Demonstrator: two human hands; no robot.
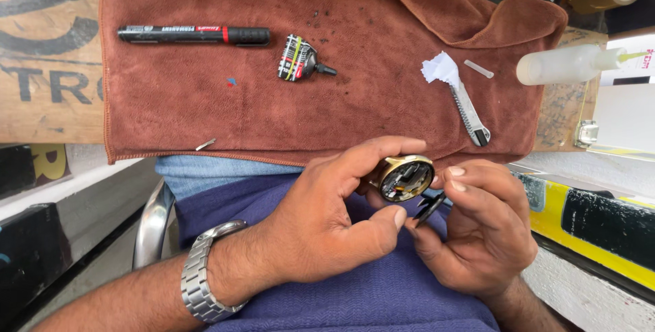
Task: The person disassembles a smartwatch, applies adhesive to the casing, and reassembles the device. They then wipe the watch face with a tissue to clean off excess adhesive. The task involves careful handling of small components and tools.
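My left hand (341,219) grips a small round gold-rimmed watch case (404,178) with its back open and the inner works showing. My right hand (477,226) pinches a thin dark part (430,208) just below the case, fingertips touching the case's right edge. A metal-link wristwatch (205,274) is on my left wrist. Both hands hover over my lap, in front of a brown cloth (225,113) spread on a wooden board.
On the cloth lie a black marker pen (194,34), a small striped tool with a dark tip (300,60), a utility knife (471,113) with a white paper scrap (440,69) and a small metal sliver (205,144). A clear squeeze bottle (566,64) lies at right.
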